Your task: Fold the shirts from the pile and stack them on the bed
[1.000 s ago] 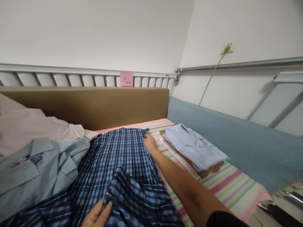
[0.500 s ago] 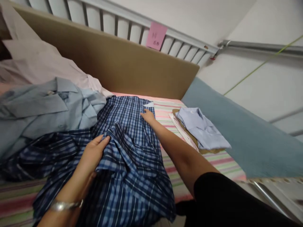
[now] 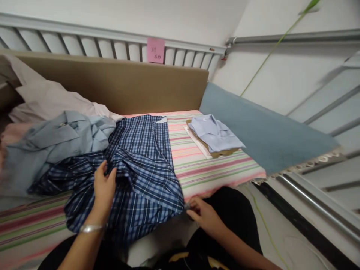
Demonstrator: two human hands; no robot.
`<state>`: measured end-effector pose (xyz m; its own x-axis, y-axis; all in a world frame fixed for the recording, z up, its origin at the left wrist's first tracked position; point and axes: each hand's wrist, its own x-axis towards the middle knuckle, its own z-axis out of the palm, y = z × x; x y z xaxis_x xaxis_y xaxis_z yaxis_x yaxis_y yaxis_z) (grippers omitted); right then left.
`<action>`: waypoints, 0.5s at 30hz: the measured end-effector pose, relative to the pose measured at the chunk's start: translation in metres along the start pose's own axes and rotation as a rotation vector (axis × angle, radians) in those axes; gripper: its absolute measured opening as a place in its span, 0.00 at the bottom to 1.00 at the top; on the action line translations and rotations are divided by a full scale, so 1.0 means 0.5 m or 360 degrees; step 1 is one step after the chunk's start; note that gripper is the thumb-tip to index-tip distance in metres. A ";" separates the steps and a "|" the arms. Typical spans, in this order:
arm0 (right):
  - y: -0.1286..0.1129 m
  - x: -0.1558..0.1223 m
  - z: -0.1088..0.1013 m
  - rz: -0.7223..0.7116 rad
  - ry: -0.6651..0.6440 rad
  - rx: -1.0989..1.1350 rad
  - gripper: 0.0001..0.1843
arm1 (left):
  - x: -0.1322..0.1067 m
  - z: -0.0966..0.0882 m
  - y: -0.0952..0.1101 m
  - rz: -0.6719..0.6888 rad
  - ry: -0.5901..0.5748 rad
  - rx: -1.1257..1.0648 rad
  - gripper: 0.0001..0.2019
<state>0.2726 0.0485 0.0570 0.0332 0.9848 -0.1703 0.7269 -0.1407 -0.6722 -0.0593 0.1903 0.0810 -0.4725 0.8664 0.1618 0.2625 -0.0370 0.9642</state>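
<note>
The checked shirt (image 3: 152, 180) lies on the striped sheet (image 3: 208, 176) directly ahead of you and between your two hands, its long axis running close to twelve-to-six, swung a little towards one-to-seven, with the far end pointing at the brown board (image 3: 135, 88) and the near edge at your lap. Taking the middle of the shirt as the clock's centre, your left hand (image 3: 104, 183) is at about nine o'clock, within the shirt's outline; your right hand (image 3: 206, 217) is at about four o'clock, outside that outline, with its fingertips right at the near right corner. So your left hand is nearer the bulk of the cloth, and your right nearer that one corner. Your two hands are well apart from each other. The left one has thumb and fingers parted, and you cannot tell whether they press on the fabric or hang just above it; the right one has its fingertips close together, but whether they pinch the corner is too small to tell. A wide crease slants across the shirt's near half from about ten to four, and what looks like a sleeve (image 3: 70, 170) spreads out past your left hand towards nine, against the light blue shirt (image 3: 70, 138) at ten. The folded pile (image 3: 216, 133) sits apart from the checked shirt, at two o'clock.
</note>
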 end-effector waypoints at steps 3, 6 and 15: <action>0.008 -0.007 0.046 0.0150 -0.0143 -0.0051 0.13 | -0.140 -0.001 0.020 -0.0409 -0.0435 -0.0218 0.23; -0.001 0.010 0.077 0.0183 -0.0160 -0.0102 0.15 | -0.258 0.034 0.029 -0.1046 -0.0900 -0.0368 0.24; -0.064 -0.005 0.033 -0.0102 -0.0059 -0.0269 0.10 | -0.275 0.113 0.111 -0.0934 -0.0827 -0.0531 0.12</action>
<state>0.2382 0.0489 0.0671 -0.0401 0.9864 -0.1596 0.8318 -0.0555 -0.5522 0.0678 0.0973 0.1003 0.0134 0.9064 -0.4222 -0.2043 0.4158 0.8862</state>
